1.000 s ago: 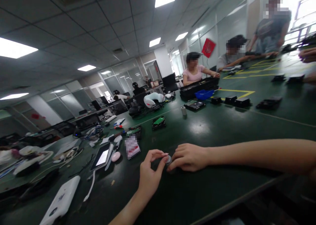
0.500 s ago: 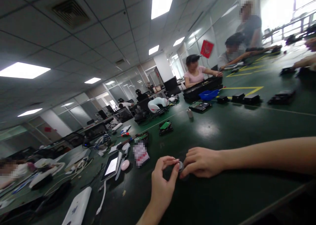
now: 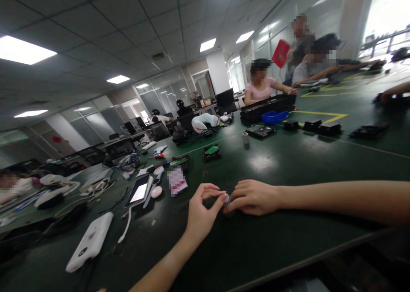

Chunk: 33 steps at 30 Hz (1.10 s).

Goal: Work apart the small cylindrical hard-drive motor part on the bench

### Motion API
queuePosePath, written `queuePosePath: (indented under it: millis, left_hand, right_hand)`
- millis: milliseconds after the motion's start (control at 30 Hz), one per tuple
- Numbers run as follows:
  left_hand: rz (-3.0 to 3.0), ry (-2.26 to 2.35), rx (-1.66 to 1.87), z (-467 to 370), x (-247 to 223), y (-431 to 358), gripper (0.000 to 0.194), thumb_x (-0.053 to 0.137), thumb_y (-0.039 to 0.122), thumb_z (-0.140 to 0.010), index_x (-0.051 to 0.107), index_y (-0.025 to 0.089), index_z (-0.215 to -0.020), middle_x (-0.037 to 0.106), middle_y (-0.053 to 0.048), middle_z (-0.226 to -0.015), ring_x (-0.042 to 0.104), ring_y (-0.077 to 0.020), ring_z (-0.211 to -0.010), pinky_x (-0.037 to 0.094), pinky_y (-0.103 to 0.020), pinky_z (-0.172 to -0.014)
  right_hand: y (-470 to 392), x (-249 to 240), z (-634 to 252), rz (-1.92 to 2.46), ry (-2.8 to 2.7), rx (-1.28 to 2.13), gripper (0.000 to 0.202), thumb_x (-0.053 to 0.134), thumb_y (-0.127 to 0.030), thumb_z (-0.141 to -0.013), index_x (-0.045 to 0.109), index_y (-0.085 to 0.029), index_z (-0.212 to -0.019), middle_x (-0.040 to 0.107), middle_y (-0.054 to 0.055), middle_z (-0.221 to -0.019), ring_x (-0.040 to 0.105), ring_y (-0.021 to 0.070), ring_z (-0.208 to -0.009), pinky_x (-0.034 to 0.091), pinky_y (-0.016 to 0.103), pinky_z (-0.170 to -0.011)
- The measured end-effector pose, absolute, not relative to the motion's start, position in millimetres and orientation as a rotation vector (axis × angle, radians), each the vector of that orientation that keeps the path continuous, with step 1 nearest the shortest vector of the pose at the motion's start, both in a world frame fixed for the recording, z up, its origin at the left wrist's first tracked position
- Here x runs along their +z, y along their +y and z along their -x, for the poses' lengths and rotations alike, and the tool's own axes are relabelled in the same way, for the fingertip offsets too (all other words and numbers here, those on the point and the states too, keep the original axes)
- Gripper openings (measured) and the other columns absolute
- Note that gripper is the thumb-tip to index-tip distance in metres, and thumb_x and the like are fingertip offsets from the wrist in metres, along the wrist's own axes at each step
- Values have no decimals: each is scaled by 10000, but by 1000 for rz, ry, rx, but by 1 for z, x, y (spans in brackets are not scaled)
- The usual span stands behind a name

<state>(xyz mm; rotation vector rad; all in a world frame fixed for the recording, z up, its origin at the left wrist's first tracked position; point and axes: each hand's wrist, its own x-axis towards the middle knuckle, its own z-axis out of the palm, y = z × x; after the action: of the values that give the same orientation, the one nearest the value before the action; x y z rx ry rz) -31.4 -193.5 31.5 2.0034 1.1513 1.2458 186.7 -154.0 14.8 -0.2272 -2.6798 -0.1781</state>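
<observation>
Above the dark green table, a small round grey object with a shiny rim sits between my two hands. My left hand pinches it from the left with thumb and fingertips. From the right, my right hand has its curled fingers closed against the other side of it. Fingers cover much of the object, so its exact kind is unclear. Left of my left hand lie a pink-and-white packet and a round pale pink item.
Beyond my hands are a hard drive with a green board, a small grey cylinder and a blue tray. A phone-like device with a lit screen and a white case lie left. Across the table sits a person in pink.
The camera view has tilted and shifted, so my hands and the table appear slightly higher and further left. Both hands keep the same hold on the small grey object.
</observation>
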Motion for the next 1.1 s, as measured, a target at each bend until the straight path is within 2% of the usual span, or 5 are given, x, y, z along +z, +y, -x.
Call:
queuePosePath:
  millis: [267, 567, 700, 833, 1100]
  left_hand:
    - [-2015, 1249, 1382, 46, 40, -191, 166, 654, 308, -827, 549, 209, -908, 723, -38, -922, 689, -204, -898, 507, -343, -840]
    - [-2275, 1522, 846, 76, 24, -172, 164, 663, 234, -784, 648, 265, -944, 748, -3, -916, 695, -257, -934, 460, -428, -907]
    - [-2252, 1494, 880, 76, 19, -174, 249, 680, 218, -772, 642, 267, -1013, 741, -16, -968, 695, -249, -956, 491, -389, -873]
    - [-2224, 1456, 910, 71, 20, -176, 174, 675, 235, -786, 664, 256, -959, 753, 0, -869, 719, -230, -859, 513, -363, -832]
    - [-2147, 1179, 1387, 41, 33, -187, 82, 666, 250, -822, 626, 211, -882, 717, -24, -895, 683, -192, -865, 511, -343, -849]
  right_hand:
    - [-157, 20, -185, 251, -2707, -160, 403, 465, -148, -896, 521, -245, -1283, 660, 56, -1019, 589, 163, -901, 407, 295, -762]
    - [-154, 18, -186, 263, -2737, -168, 422, 461, -174, -907, 481, -257, -1320, 648, 57, -1029, 578, 174, -898, 414, 306, -774]
    - [-155, 19, -186, 253, -2729, -172, 414, 458, -169, -909, 489, -249, -1314, 650, 61, -1012, 577, 168, -888, 415, 299, -772]
    - [-156, 19, -186, 259, -2724, -185, 416, 471, -169, -903, 495, -248, -1311, 650, 55, -1004, 577, 168, -871, 419, 301, -751]
    - [-155, 18, -186, 235, -2700, -171, 401, 480, -159, -894, 518, -233, -1287, 654, 57, -1007, 583, 165, -888, 426, 304, -762]
